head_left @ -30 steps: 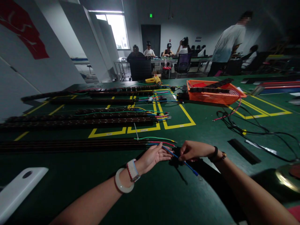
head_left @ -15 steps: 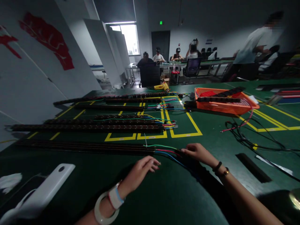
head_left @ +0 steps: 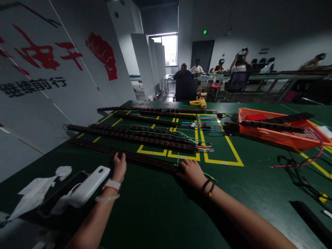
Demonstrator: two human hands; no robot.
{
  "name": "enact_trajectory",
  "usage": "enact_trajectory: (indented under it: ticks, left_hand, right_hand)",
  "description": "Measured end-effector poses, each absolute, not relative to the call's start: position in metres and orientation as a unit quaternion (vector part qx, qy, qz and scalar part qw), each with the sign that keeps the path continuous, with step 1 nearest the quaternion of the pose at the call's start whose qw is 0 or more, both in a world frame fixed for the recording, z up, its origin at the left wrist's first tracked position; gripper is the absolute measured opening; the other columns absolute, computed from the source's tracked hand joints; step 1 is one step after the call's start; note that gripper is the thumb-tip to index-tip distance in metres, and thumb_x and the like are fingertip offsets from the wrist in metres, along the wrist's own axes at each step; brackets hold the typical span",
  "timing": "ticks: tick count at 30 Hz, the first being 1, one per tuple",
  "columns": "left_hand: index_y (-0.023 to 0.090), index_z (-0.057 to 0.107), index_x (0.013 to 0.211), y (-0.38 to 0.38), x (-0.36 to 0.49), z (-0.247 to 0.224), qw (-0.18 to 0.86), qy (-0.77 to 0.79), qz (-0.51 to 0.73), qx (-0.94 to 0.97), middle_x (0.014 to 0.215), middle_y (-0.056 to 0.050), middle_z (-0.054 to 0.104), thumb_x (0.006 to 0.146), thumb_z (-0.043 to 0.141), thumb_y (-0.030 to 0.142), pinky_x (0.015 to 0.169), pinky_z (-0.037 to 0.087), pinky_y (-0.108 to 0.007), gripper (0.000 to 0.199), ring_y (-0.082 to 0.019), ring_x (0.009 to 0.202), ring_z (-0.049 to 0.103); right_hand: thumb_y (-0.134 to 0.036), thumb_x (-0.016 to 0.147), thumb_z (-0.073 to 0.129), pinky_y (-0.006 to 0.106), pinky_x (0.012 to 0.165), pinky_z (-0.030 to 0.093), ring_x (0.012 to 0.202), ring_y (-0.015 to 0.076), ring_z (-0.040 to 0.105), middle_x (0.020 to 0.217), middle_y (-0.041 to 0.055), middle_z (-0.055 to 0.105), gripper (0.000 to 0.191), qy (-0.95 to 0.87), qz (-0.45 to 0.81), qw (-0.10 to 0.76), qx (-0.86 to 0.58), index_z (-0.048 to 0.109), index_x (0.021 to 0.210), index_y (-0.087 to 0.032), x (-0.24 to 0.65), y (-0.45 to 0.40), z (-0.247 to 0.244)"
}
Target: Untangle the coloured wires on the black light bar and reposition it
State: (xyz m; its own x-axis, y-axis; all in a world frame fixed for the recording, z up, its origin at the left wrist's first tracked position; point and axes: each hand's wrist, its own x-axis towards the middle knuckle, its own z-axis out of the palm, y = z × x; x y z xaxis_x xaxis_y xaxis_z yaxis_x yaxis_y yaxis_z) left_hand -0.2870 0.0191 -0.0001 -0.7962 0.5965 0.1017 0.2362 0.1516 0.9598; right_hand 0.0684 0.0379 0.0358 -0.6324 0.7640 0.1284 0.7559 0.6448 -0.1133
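Observation:
The nearest long dark bundle [head_left: 145, 160] lies across the green table, with a green wire [head_left: 209, 176] showing past its right end. My left hand [head_left: 119, 166] is closed on the bundle left of its middle, thumb and fingers at its near edge. My right hand [head_left: 191, 171] is closed over its right end, next to a pale cable tie [head_left: 178, 159]; the other wires there are hidden by the hand. Behind lie more dark bundles [head_left: 155, 138] with coloured wire ends [head_left: 204, 148].
An orange basket [head_left: 275, 138] with dark strips stands at the right, near loose black cables [head_left: 298, 173]. A yellow heat gun [head_left: 199, 103] lies at the back. A white device [head_left: 90, 186] and tissue [head_left: 38, 190] are at the left. People sit at far tables.
My left hand has moved left onto the bundle and closed on it. My right hand has gone from the wires to the bundle's right end. The view has turned left.

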Motion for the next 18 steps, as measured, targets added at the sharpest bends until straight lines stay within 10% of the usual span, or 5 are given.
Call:
enact_trajectory:
  ticks: [18]
  left_hand:
    - [0.022, 0.046, 0.124, 0.093, -0.279, 0.007, 0.149, 0.748, 0.593, 0.257, 0.119, -0.01, 0.055, 0.072, 0.058, 0.021, 0.108, 0.024, -0.048, 0.053, -0.029, 0.12, 0.047]
  right_hand:
    - [-0.04, 0.089, 0.051, 0.033, 0.075, 0.04, 0.091, 0.0234, 0.055, 0.101, 0.0115, 0.059, 0.029, -0.887, -0.052, 0.093, -0.448, 0.06, 0.102, -0.016, 0.06, 0.088, 0.022]
